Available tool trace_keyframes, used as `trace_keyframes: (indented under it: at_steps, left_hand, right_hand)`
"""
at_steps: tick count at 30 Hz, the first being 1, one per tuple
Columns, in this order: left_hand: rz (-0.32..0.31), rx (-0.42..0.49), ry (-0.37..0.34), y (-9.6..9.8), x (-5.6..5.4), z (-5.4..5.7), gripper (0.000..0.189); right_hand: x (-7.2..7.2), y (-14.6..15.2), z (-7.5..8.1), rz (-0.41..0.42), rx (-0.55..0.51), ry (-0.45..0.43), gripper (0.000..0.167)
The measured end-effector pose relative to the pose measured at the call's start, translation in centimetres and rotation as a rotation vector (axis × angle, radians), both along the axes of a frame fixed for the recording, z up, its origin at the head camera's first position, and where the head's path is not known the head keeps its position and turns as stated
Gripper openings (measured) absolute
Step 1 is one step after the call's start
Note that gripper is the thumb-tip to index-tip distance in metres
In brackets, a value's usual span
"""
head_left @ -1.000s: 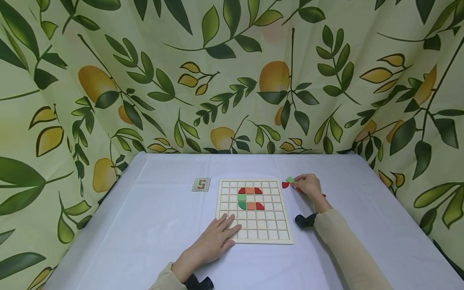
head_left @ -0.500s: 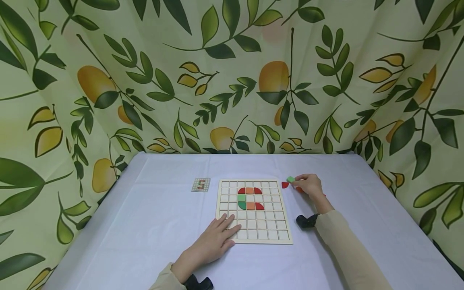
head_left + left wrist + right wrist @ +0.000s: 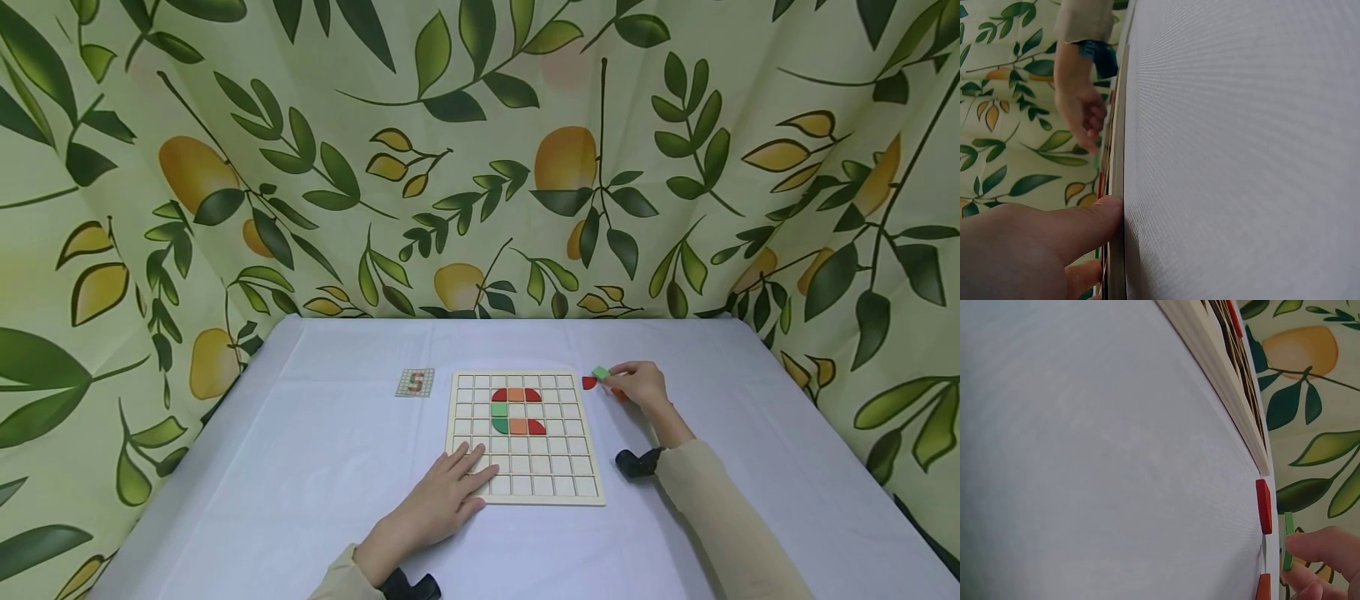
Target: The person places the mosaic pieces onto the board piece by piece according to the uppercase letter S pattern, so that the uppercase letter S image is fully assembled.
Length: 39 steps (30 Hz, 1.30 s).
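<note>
My left hand (image 3: 442,498) lies with its fingers spread on the lower left corner of a wooden grid board (image 3: 585,462). In the left wrist view, the thumb (image 3: 1088,225) is at the board's edge. Beyond the board's upper right corner, my right hand (image 3: 637,383) pinches a light green square tile (image 3: 601,372) between thumb and fingertips; the right wrist view shows the green tile (image 3: 1289,540) edge-on above the cloth. A red rounded tile (image 3: 589,383) lies just below it, and an orange tile (image 3: 618,393) is partly hidden under the hand. Red, orange and green tiles form a curved shape in the grid.
Left of the board lies a small pattern card (image 3: 415,382) with an S-shaped figure on a grid. A white cloth (image 3: 300,467) covers the table. A leaf-and-fruit patterned curtain (image 3: 480,167) hangs behind it. Black straps with devices (image 3: 637,463) sit at both wrists.
Almost nothing differs. The right wrist and forearm have shifted very slightly to the right, while the green tile stays pinched in the fingers. The left hand and the board keep their places.
</note>
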<state>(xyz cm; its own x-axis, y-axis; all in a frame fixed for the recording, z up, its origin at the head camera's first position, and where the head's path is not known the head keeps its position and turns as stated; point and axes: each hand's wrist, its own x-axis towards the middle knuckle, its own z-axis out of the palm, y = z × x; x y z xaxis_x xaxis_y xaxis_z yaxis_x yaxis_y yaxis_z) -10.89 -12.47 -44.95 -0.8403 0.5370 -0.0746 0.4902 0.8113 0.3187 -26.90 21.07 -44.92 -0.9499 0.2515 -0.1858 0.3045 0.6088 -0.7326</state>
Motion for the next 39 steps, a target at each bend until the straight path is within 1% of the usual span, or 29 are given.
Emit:
trace_keyframes:
  at_steps: [7,17,26,33,39]
  left_hand:
    - [0.004,0.005,-0.017,0.0,0.0,0.1,0.046]
    - [0.002,0.004,0.003,0.0,0.1,0.0,0.046]
    - [0.003,0.012,0.005,0.0,0.0,-0.2,0.046]
    - [-0.025,0.022,0.055,-0.1,0.1,-0.2,0.045]
    - [-0.010,0.005,0.032,0.0,0.1,0.0,0.046]
  right_hand:
    - [0.3,0.0,0.0,0.014,-0.017,0.000,0.036]
    - [0.9,-0.1,0.1,0.091,-0.054,0.025,0.037]
    - [1.7,-0.4,0.6,0.108,-0.071,0.019,0.038]
    - [2.4,-0.8,0.9,0.136,-0.082,0.044,0.037]
    - [2.7,-0.9,0.6,0.168,-0.077,0.070,0.035]
